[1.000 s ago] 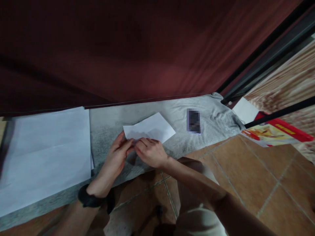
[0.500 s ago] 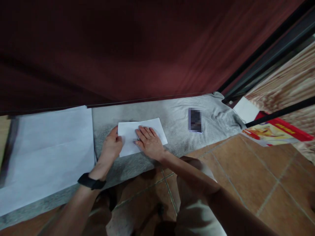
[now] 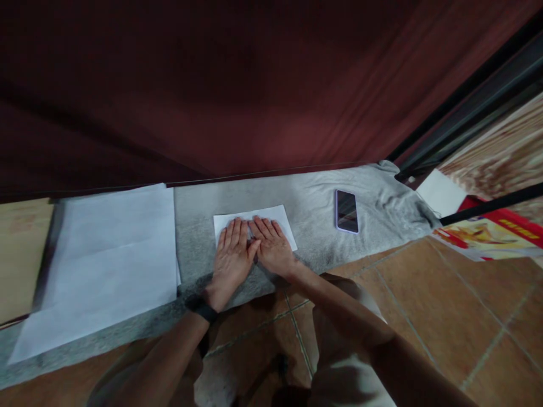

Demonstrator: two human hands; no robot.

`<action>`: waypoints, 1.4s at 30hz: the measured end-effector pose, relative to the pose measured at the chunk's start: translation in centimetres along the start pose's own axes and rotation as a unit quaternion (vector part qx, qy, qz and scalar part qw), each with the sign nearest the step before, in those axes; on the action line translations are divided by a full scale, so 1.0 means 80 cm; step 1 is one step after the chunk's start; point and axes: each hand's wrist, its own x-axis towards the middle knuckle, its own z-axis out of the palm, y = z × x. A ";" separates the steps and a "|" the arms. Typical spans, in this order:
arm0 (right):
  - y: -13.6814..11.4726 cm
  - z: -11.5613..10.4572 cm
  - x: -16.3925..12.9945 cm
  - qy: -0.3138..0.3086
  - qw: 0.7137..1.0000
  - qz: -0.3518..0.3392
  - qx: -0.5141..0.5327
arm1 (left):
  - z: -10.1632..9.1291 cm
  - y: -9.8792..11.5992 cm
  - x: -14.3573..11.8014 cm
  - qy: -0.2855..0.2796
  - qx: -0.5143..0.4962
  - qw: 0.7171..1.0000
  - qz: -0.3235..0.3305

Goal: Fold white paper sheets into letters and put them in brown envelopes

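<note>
A small white sheet of paper (image 3: 278,214), seemingly folded, lies on the grey cloth (image 3: 197,226) in front of me. My left hand (image 3: 232,251) rests flat on its left part, fingers stretched forward. Beside it my right hand (image 3: 272,247) presses flat on the middle and right part, its fingers slightly spread. Both thumbs come close together between the hands. Much of the paper's near side is hidden under them. I wear a black band (image 3: 201,308) on the left wrist.
Large white paper sheets (image 3: 114,254) lie stacked at left, beside a tan board (image 3: 21,249). A phone (image 3: 347,211) in a purple case lies to the right. Dark red fabric (image 3: 254,113) hangs behind. A red and yellow package (image 3: 492,232) sits by a black bar at far right.
My left hand has moved from the paper's left edge onto its top, next to the right hand, and now lies flat. The right hand still rests on the paper.
</note>
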 end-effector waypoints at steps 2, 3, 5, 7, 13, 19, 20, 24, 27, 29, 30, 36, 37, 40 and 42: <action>0.008 0.000 0.000 0.006 1.000 0.010 -0.002 | 0.002 -0.005 -0.003 0.001 0.003 1.000 -0.005; 0.013 0.000 0.001 0.008 1.000 0.018 -0.004 | 0.001 -0.008 -0.004 0.003 0.002 1.000 -0.010; 0.023 -0.002 0.001 0.008 0.999 0.035 -0.009 | -0.002 -0.013 -0.006 0.005 -0.001 1.000 -0.023; 0.033 -0.005 0.000 0.005 0.998 0.053 -0.015 | -0.006 -0.017 -0.009 0.001 -0.001 0.999 -0.033; 0.061 -0.015 -0.008 -0.003 0.995 0.093 -0.027 | -0.011 -0.028 -0.020 0.010 0.006 0.998 -0.054; 0.076 -0.026 -0.015 -0.001 0.991 0.132 -0.031 | -0.019 -0.031 -0.028 0.034 -0.002 0.997 -0.073; 0.075 -0.028 -0.015 0.003 0.990 0.137 -0.032 | -0.021 -0.027 -0.027 0.043 -0.004 0.997 -0.068; 0.056 -0.033 -0.006 0.011 0.994 0.103 -0.019 | -0.025 0.002 -0.017 0.040 -0.011 0.999 -0.023; 0.034 -0.027 -0.001 -0.006 0.999 0.049 0.012 | -0.017 0.020 -0.010 0.005 -0.012 1.000 0.012; 0.022 -0.020 0.000 -0.019 0.999 0.022 0.028 | -0.008 0.024 -0.008 -0.011 -0.013 1.000 0.025; 0.018 -0.016 0.000 -0.024 0.999 0.012 0.031 | -0.004 0.023 -0.008 -0.014 -0.012 0.999 0.029; 0.023 -0.009 -0.003 -0.012 1.000 -0.007 -0.001 | 0.004 0.009 -0.013 -0.007 -0.006 0.999 0.042; 0.027 -0.009 -0.003 -0.010 1.000 -0.006 -0.006 | 0.003 0.008 -0.014 -0.005 -0.004 0.999 0.039; 0.038 -0.012 -0.003 -0.007 1.000 0.006 -0.017 | -0.001 0.005 -0.015 -0.003 0.009 1.000 0.028; 0.044 -0.013 -0.004 -0.011 1.000 0.016 -0.019 | -0.002 0.003 -0.016 -0.001 0.017 1.000 0.023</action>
